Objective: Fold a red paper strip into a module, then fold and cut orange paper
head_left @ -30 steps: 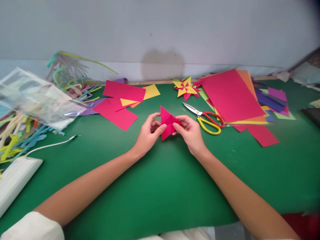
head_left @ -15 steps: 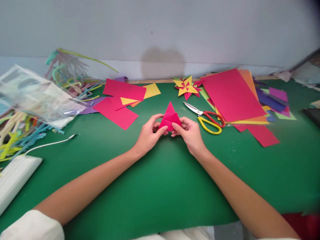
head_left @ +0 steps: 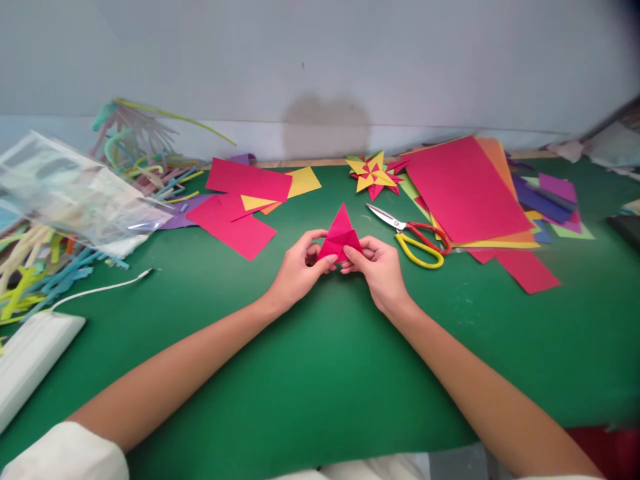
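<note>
"Folded red paper triangle [head_left: 342, 230]: where does it sit?"

"Mid-scene, above or on the green table [head_left: 320, 400], I can't tell which. One point faces the far wall [head_left: 225, 60], and the open-bladed or closed scissors, hard to say, [head_left: 399, 225] lie just to its right."

"And the grip?"

"Two-handed. The left hand [head_left: 297, 267] pinches the near left corner, thumb on top; the right hand [head_left: 383, 267] grasps the near right part, thumb on the upper face."

"Which step, then?"

"Folding, I'd judge: creases cross the face, and the thumbs seem to be settling a layer."

"What does the next move call for?"

"Probably even pressure along the crease, corners aligned. That paper star [head_left: 373, 177] sits clear, far right of the triangle."
</note>
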Demonstrator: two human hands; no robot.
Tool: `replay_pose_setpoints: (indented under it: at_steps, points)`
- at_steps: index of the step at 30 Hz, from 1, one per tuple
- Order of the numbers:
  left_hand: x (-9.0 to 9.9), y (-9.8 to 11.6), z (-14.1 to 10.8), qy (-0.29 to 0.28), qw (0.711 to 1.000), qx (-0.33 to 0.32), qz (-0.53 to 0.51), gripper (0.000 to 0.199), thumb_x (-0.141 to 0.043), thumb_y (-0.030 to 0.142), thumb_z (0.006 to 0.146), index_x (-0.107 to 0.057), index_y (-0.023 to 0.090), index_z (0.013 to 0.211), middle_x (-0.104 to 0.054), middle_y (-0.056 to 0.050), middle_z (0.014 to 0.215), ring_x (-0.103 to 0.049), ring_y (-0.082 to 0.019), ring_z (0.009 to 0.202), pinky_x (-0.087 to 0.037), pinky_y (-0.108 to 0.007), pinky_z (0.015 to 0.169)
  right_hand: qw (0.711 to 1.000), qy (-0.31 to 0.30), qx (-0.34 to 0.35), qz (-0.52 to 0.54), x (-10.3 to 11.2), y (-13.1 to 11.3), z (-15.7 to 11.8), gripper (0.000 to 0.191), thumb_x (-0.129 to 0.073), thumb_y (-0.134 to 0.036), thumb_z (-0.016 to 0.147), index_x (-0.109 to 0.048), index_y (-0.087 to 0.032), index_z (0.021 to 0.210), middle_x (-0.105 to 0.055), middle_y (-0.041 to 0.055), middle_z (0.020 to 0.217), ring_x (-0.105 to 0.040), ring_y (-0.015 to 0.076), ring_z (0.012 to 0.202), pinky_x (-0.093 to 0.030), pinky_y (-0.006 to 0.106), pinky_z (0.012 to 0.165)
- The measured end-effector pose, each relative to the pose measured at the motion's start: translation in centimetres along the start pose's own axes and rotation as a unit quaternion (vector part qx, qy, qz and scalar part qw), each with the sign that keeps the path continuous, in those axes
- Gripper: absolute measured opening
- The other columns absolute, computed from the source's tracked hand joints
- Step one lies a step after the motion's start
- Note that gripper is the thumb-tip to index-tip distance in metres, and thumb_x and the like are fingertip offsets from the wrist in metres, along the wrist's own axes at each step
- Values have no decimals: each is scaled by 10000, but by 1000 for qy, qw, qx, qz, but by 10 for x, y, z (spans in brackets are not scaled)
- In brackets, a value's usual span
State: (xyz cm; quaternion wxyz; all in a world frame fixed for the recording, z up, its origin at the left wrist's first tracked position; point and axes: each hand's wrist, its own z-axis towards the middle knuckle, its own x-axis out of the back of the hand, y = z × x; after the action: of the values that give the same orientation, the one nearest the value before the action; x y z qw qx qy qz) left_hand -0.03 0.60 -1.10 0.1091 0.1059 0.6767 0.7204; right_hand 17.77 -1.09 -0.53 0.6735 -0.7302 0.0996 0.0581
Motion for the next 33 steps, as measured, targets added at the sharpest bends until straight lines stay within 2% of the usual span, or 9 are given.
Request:
replay_pose_setpoints:
  at_steps: [5, 9, 16, 23, 30, 33]
  points:
    - [1, 3, 0, -15, 1000, 5, 2, 348, -752, 370, 915, -631, 168, 1172, -770, -66, 976, -731, -171, 785, -574, -283, 720, 999, -44, 3, 0, 3, -1, 2, 320, -868, -443, 815, -727, -187, 945, -797, 37, 844, -740, 154, 679, -637, 289, 690]
    - [2, 3, 0, -46, 999, -2, 9, 322, -736, 370, 934, -644, 160, 1161, -761, -58, 952, -707, -163, 796, -553, -273, 719, 998, -58, 4, -7, 1, -2, 1, 340, -856, -455, 823, -740, -189, 1000, -796, 43, 889, -742, 163, 698, -614, 278, 651]
    - [1, 3, -1, -72, 997, 3, 10, 318, -747, 361, 927, -627, 174, 1154, -767, -59, 959, -717, -174, 801, -562, -292, 725, 999, -35, -7, 10, 0, -5, -1, 279, -851, -448, 827, -761, -201, 920, -754, 21, 837, -676, 143, 683, -556, 266, 651]
    - [-2, 6, -2, -68, 997, -6, 37, 264, -762, 370, 913, -624, 176, 1027, -766, -45, 900, -716, -167, 757, -552, -286, 699, 999, -3, -18, 43, -2, -4, -4, 251, -864, -421, 802, -755, -199, 848, -724, 22, 804, -633, 160, 695, -534, 306, 691]
    - [0, 3, -1, -73, 997, -2, 24, 280, -761, 376, 914, -617, 173, 1044, -753, -41, 908, -711, -162, 766, -553, -279, 692, 998, 1, -24, 61, -5, -6, -6, 243, -869, -408, 796, -755, -195, 823, -721, 26, 800, -624, 164, 705, -523, 315, 711]
    - [0, 5, -2, -77, 997, 1, 23, 301, -776, 391, 899, -616, 179, 1041, -745, -32, 921, -709, -159, 763, -559, -270, 687, 999, -4, -23, 41, -4, -7, -6, 238, -858, -418, 807, -772, -198, 833, -716, 21, 795, -593, 153, 689, -488, 295, 673]
